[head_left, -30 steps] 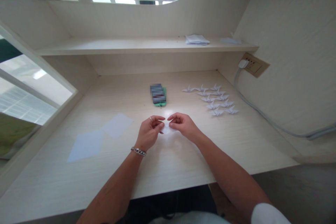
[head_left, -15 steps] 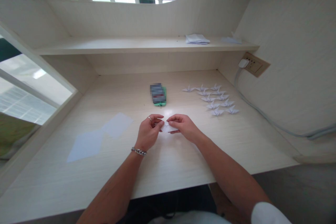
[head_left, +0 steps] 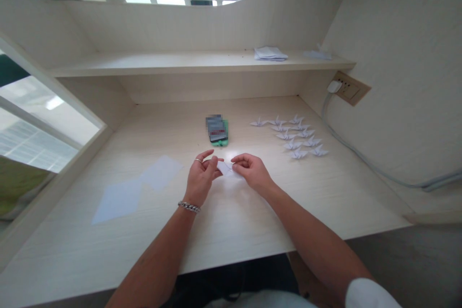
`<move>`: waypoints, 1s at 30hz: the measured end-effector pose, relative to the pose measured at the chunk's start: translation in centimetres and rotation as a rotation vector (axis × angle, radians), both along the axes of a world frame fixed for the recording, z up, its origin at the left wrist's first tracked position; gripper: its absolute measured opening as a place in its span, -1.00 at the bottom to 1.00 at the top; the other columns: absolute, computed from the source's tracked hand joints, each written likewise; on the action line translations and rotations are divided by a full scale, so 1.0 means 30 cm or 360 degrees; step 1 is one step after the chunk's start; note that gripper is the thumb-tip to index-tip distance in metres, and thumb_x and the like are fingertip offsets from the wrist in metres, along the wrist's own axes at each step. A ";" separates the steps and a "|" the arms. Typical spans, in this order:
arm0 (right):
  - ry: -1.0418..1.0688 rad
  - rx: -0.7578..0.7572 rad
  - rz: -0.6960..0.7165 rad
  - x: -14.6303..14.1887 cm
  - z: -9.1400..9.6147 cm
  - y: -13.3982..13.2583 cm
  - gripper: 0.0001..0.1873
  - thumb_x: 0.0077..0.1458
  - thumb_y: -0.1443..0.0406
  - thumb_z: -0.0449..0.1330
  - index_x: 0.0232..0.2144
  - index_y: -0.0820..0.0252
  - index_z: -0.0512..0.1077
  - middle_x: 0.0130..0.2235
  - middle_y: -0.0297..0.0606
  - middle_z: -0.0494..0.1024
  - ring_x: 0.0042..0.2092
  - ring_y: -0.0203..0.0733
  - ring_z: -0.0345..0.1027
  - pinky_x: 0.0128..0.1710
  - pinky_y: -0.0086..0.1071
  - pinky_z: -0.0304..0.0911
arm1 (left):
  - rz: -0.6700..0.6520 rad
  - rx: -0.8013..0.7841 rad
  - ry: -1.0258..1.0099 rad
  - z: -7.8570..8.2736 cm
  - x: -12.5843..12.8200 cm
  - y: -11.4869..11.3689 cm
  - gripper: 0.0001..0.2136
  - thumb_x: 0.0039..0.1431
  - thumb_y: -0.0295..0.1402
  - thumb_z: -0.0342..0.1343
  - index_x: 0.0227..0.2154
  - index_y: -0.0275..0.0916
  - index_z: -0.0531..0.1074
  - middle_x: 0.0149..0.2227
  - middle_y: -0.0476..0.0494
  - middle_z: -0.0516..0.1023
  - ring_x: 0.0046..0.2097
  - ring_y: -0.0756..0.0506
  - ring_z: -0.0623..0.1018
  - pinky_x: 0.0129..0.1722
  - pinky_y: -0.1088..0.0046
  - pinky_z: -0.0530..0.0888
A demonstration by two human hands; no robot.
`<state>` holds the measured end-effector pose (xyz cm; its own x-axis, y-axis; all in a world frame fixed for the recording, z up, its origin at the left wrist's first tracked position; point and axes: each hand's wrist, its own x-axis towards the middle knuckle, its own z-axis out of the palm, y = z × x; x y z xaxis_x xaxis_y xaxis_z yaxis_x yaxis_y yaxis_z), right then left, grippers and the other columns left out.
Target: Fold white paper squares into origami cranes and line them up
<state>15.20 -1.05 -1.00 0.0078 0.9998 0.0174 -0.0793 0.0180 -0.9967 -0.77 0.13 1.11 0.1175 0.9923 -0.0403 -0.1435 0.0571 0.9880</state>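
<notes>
Between my hands, just above the desk, is a small piece of folded white paper (head_left: 225,168). My left hand (head_left: 202,173), with a ring and a chain bracelet, holds the paper's left side between thumb and fingers. My right hand (head_left: 252,169) pinches its right edge. The fingers partly cover the paper, so its exact folds are hard to make out. To the right stand several folded paper cranes (head_left: 292,136) in loose rows. Flat on the desk to the left lie a white paper sheet (head_left: 119,200) and another paper sheet (head_left: 161,172).
Beyond my hands lies a phone-like object (head_left: 218,131), green-edged and blurred on top. The shelf (head_left: 162,63) above the desk (head_left: 231,231) bears a paper stack (head_left: 270,53). A cable (head_left: 346,142) runs from the wall socket (head_left: 351,88) down the right side.
My left hand has shifted slightly left and its fingers have spread a little, showing more of the folded paper. My right hand has moved slightly, still pinching the paper.
</notes>
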 end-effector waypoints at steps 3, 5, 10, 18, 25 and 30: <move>0.0037 0.0030 -0.0069 -0.005 -0.008 0.004 -0.78 -0.08 0.25 0.26 -0.32 0.21 0.45 -0.44 -0.29 0.56 -0.43 -0.26 0.40 -0.42 -0.41 0.25 | -0.0145 -0.0026 0.0029 -0.004 -0.005 0.001 -0.46 -0.16 -0.32 0.33 -0.07 -0.30 0.31 -0.39 -0.07 0.58 -0.35 -0.04 0.57 -0.28 0.40 0.51; 0.0009 0.0041 -0.0032 -0.003 -0.007 0.002 -0.76 -0.07 0.26 0.26 -0.30 0.22 0.45 -0.42 -0.27 0.56 -0.42 -0.26 0.41 -0.40 -0.40 0.27 | -0.0218 0.0027 0.0121 -0.014 -0.009 0.001 -0.52 -0.18 -0.39 0.33 -0.13 -0.31 0.36 -0.40 -0.06 0.57 -0.34 -0.04 0.57 -0.26 0.42 0.49; -0.0121 0.0142 0.0153 0.006 -0.001 -0.002 -0.66 -0.10 0.31 0.29 -0.20 0.24 0.45 -0.35 -0.24 0.57 -0.33 -0.24 0.43 -0.30 -0.36 0.31 | -0.0366 0.0139 0.0301 -0.036 -0.011 0.003 -0.62 -0.12 -0.41 0.29 -0.16 -0.31 0.43 -0.44 0.00 0.52 -0.37 0.00 0.53 -0.32 0.49 0.45; -0.0074 0.0106 0.0090 0.014 0.000 -0.001 -0.47 -0.13 0.30 0.31 -0.04 0.17 0.35 -0.40 -0.34 0.52 -0.37 -0.26 0.41 -0.34 -0.38 0.32 | -0.0068 0.0191 0.0244 -0.015 -0.009 -0.003 -0.58 -0.08 -0.37 0.27 -0.10 -0.28 0.36 -0.39 0.00 0.47 -0.37 0.02 0.51 -0.37 0.52 0.47; -0.0428 0.0273 0.0019 0.017 0.025 -0.019 -0.83 -0.06 0.25 0.28 -0.34 0.17 0.50 -0.28 -0.24 0.55 -0.29 -0.21 0.41 -0.27 -0.35 0.34 | -0.0141 0.0233 0.0259 -0.029 -0.012 -0.001 -0.61 -0.05 -0.32 0.27 -0.12 -0.28 0.38 -0.39 -0.07 0.57 -0.34 -0.04 0.57 -0.31 0.44 0.50; -0.0475 0.0230 -0.0049 0.023 0.005 -0.003 -0.87 -0.08 0.26 0.28 -0.42 0.18 0.49 -0.41 -0.31 0.53 -0.40 -0.26 0.35 -0.34 -0.37 0.28 | -0.0171 0.0222 0.0231 -0.036 -0.013 -0.002 -0.66 -0.06 -0.27 0.30 -0.22 -0.30 0.44 -0.34 -0.14 0.61 -0.29 -0.09 0.59 -0.26 0.36 0.53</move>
